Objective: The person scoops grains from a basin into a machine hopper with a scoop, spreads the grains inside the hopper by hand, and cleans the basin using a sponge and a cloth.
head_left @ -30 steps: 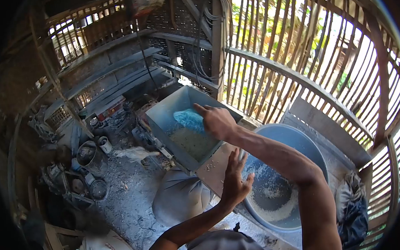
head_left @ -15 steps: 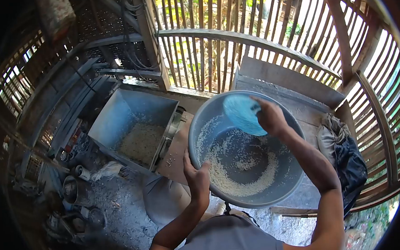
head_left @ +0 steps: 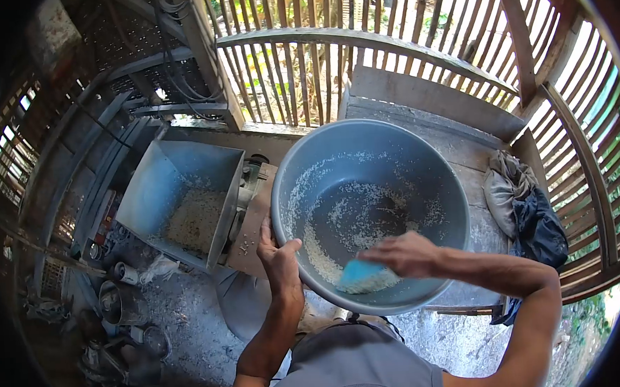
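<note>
A large grey-blue plastic basin (head_left: pixel 421 167) holds white grains like rice (head_left: pixel 320 256), spread thinly over its bottom and banked along the near left side. My left hand (head_left: pixel 282 261) grips the basin's left rim, thumb over the edge and fingers outside. Inside the basin near the front, my right hand (head_left: pixel 404 254) is closed on a small light-blue plastic bowl (head_left: pixel 356 272). The bowl is tilted with its lower edge down among the grains; its far part is hidden by the hand and blurred.
Left of the basin stands a square metal hopper (head_left: pixel 142 202) with pale grains at its bottom. A sack and dark cloth (head_left: pixel 536 231) lie at the right. Pots and cans (head_left: pixel 119 301) sit on the dusty floor at left. Wooden slats (head_left: pixel 304 75) fence the back.
My right hand has brought the blue bowl down from the basin's far side to the grains at the near side. My left hand stays on the rim. The view has shifted slightly.
</note>
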Motion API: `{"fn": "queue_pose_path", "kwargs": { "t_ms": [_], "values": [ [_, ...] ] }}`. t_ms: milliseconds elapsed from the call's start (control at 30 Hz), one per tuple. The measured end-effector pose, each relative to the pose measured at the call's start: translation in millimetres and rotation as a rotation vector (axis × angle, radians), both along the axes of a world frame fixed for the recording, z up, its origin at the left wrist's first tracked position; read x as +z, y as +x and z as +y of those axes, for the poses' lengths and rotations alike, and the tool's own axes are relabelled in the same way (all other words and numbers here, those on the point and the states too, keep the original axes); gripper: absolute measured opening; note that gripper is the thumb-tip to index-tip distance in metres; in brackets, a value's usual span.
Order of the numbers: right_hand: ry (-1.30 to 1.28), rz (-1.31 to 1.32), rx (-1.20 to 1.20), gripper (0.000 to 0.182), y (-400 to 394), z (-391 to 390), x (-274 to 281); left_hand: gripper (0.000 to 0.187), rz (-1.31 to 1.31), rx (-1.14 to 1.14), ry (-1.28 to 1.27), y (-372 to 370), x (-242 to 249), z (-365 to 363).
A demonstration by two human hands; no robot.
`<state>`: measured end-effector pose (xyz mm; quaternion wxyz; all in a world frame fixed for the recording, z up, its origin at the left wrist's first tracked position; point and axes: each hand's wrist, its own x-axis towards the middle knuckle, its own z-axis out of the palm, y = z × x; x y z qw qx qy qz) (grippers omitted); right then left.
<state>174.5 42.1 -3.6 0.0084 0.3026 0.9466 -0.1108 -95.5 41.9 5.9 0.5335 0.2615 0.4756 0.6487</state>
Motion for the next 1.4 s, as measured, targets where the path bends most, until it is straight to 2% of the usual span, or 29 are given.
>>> {"fn": "queue_pose_path", "kwargs": {
  "t_ms": [67, 133, 233, 267, 333, 433, 533, 633, 733, 767, 800, 833, 867, 900, 933, 1000, 1033, 1100, 1200, 1233, 1333, 1367, 1400],
  "values": [
    [0.108, 0.091, -0.212, 0.049, 21, 21, 24, 0.075, 0.008, -0.039, 0.065, 5, 12, 5],
    [0.276, -0.039, -0.417, 0.053, 65, 51, 22, 0.075, 0.058, -0.071, 0.151, 14, 23, 10],
    [0.248, -0.148, -0.457, 0.055, 120, 49, 7, 0.077, 0.094, -0.178, 0.277, 26, 38, 20],
    [0.206, -0.072, -0.538, 0.056, 124, 34, -4, 0.078, 0.147, -0.220, 0.307, 30, 41, 27],
    [0.284, 0.040, -0.564, 0.055, 118, -2, -2, 0.079, 0.252, -0.299, 0.354, 38, 45, 37],
    [0.211, 0.351, -0.761, 0.053, 111, -47, -26, 0.081, 0.333, -0.385, 0.400, 61, 65, 47],
    [0.168, 0.636, -1.053, 0.051, 79, -72, -59, 0.081, 0.456, -0.464, 0.447, 86, 88, 48],
    [-0.046, 0.832, -1.334, 0.035, 46, -78, -51, 0.077, 0.439, -0.506, 0.488, 118, 99, 57],
    [-0.337, 1.386, -1.450, 0.030, 24, -70, -47, 0.075, 0.395, -0.528, 0.493, 147, 114, 65],
    [-0.515, 1.464, -1.637, 0.020, 18, -61, -36, 0.074, 0.427, -0.552, 0.472, 155, 117, 68],
    [-0.733, 1.419, -1.726, 0.022, 18, -51, -23, 0.074, 0.469, -0.518, 0.502, 163, 117, 65],
    [-0.612, 1.242, -1.451, 0.024, 41, -47, -82, 0.075, 0.510, -0.476, 0.535, 170, 119, 64],
    [-0.672, 1.327, -1.357, 0.026, 38, -37, -79, 0.075, 0.552, -0.427, 0.566, 174, 124, 61],
    [-0.739, 1.408, -1.262, 0.027, 34, -27, -76, 0.077, 0.529, -0.481, 0.543, 175, 127, 56],
    [-1.001, 1.761, -1.314, 0.028, 35, -12, -71, 0.077, 0.547, -0.479, 0.583, 171, 126, 54],
    [-1.140, 2.029, -1.320, 0.029, 20, 5, -55, 0.078, 0.587, -0.481, 0.666, 160, 120, 46],
    [-0.999, 1.947, -1.304, 0.029, 21, 13, -76, 0.079, 0.535, -0.443, 0.702, 151, 111, 41],
    [-1.093, 2.005, -1.582, 0.044, -3, 17, -24, 0.079, 0.473, -0.479, 0.631, 118, 101, 39],
    [-1.028, 1.960, -1.574, 0.046, -28, 17, -2, 0.083, 0.444, -0.434, 0.542, 67, 67, 42],
    [-1.032, 1.973, -1.488, 0.049, -23, 24, -20, 0.080, 0.292, -0.390, 0.504, 53, 53, 44],
    [-0.998, 1.931, -1.500, 0.052, -28, 41, -8, 0.078, 0.147, -0.267, 0.424, 11, 18, 41],
    [-1.008, 1.909, -1.379, 0.056, -24, 49, -9, 0.080, 0.131, -0.200, 0.389, 0, 5, 39],
    [-0.975, 1.909, -1.360, 0.046, -31, 53, 11, 0.080, 0.088, -0.157, 0.334, -9, -7, 35]
  ]
}}
